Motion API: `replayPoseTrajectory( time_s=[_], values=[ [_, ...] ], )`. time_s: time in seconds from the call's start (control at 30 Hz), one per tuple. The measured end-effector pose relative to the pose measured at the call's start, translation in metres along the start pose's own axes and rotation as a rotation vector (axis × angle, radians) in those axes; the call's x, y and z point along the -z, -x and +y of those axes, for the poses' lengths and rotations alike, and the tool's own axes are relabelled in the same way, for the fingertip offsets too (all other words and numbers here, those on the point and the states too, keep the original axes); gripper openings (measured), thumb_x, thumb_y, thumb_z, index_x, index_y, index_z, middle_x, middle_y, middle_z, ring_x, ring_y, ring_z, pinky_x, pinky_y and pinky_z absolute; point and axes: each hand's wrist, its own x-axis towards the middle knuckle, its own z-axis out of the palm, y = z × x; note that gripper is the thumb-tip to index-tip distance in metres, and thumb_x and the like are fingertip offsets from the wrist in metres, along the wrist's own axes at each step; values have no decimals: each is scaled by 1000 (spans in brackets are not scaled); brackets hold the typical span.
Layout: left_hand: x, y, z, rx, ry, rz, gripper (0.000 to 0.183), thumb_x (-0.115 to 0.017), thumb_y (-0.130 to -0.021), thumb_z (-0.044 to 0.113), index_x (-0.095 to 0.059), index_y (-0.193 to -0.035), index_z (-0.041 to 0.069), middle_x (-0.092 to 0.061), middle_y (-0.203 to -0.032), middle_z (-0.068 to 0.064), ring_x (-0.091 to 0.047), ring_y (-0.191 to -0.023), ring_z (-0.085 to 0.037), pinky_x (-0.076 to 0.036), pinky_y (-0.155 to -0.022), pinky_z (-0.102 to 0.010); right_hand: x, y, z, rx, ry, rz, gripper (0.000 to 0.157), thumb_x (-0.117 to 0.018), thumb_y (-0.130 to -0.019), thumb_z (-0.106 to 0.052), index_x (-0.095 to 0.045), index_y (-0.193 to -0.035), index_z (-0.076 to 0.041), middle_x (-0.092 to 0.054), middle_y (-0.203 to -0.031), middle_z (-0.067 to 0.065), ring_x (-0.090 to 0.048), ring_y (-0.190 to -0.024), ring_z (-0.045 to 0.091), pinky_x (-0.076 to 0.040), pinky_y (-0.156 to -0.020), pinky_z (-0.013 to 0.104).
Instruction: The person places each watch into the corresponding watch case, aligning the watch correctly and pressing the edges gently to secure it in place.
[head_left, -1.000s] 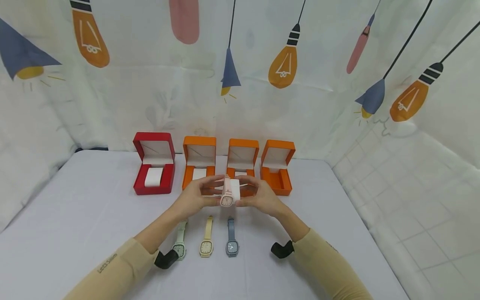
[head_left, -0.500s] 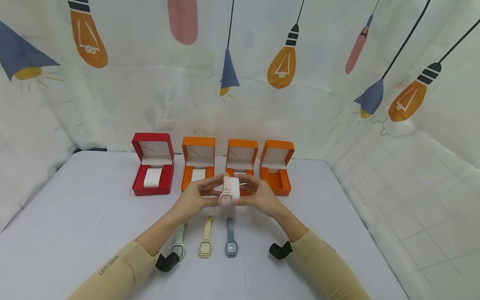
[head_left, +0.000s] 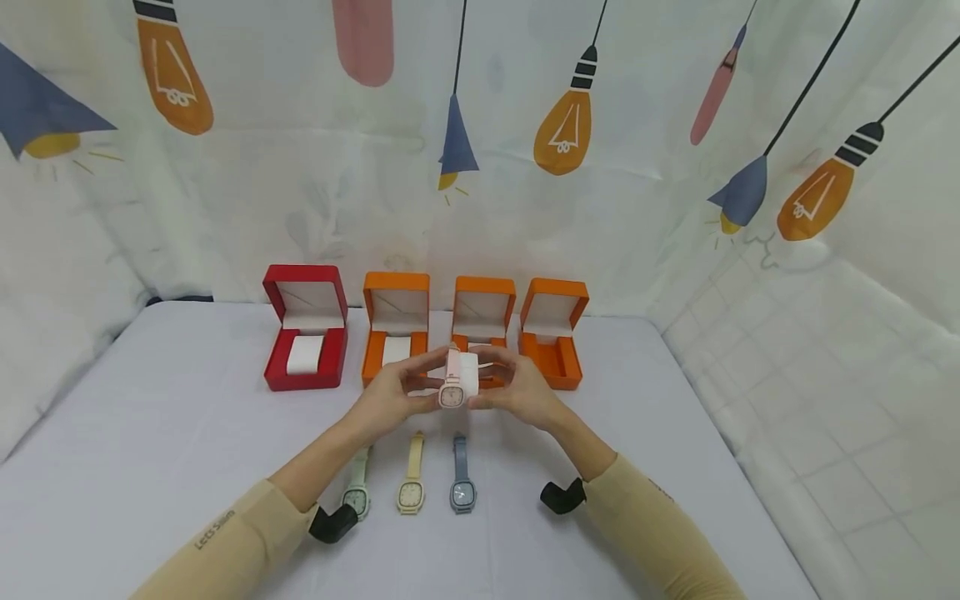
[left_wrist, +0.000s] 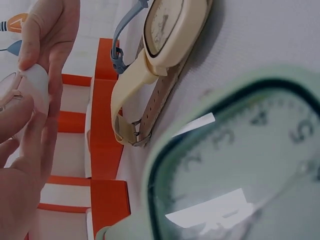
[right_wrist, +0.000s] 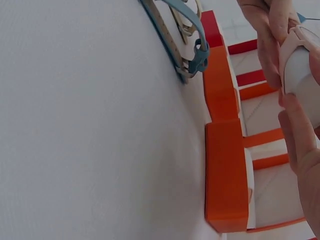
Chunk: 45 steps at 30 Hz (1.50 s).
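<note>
In the head view, a pale pink square-faced watch (head_left: 452, 395) and a white cushion (head_left: 469, 375) are held up together over the table, in front of the boxes. My left hand (head_left: 390, 398) grips the watch from the left with thumb and fingers. From the other side, my right hand (head_left: 525, 393) holds the cushion between thumb and fingertips. In the right wrist view the pink strap (right_wrist: 288, 47) runs along the edge of the cushion (right_wrist: 303, 75). Below the hands lie a green watch (head_left: 357, 500), a yellow watch (head_left: 411, 496) and a blue watch (head_left: 462, 495).
Along the back stand an open red box (head_left: 268, 375) and two open orange boxes (head_left: 372, 354) (head_left: 485, 285), each with a white cushion. A third orange box (head_left: 567, 383) at the right shows its bare orange inside. A printed white curtain (head_left: 645, 208) hangs behind the table (head_left: 187, 392).
Both hands keep their hold on the pink watch and cushion, almost in place. The whole head view shifts very slightly; the boxes and the other watches stay where they are.
</note>
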Motion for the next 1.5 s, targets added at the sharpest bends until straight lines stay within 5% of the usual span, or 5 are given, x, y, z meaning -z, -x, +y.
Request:
replayPoseTrajectory(
  time_s=[0.27, 0.8, 1.23, 1.5],
  values=[
    [1, 2, 3, 9, 59, -90, 88, -80, -88, 2, -36, -161, 24, -38, -159, -10, -48, -136, -37, -52, -100, -38, 3, -1, 5, 5, 17, -13, 77, -88, -83, -17, -51, -150, -9, -55, -144, 4, -60, -122, 28, -56, -96, 40],
    [6, 1, -2, -44, 76, -96, 86, -83, -88, 12, -38, -160, 21, -43, -155, -12, -52, -131, -39, -53, -99, -38, 5, 0, 3, -4, 17, -69, 78, -85, -87, -15, -45, -154, -10, -52, -148, 2, -57, -127, 27, -54, -99, 40],
    [9, 2, -2, -19, 82, -92, 85, -85, -86, 12, -40, -158, 20, -43, -155, -10, -49, -133, -45, -56, -95, -38, 6, 0, 6, 22, -1, -93, 75, -83, -88, -11, -46, -153, -7, -52, -149, 2, -55, -129, 30, -51, -102, 44],
    [12, 2, -4, -21, 72, -95, 83, -86, -86, 17, -43, -157, 20, -47, -153, -9, -49, -134, -45, -53, -100, -45, 4, 2, 4, 2, 11, -82, 75, -84, -88, -14, -48, -153, -17, -51, -150, -1, -57, -128, 28, -55, -97, 40]
  ],
)
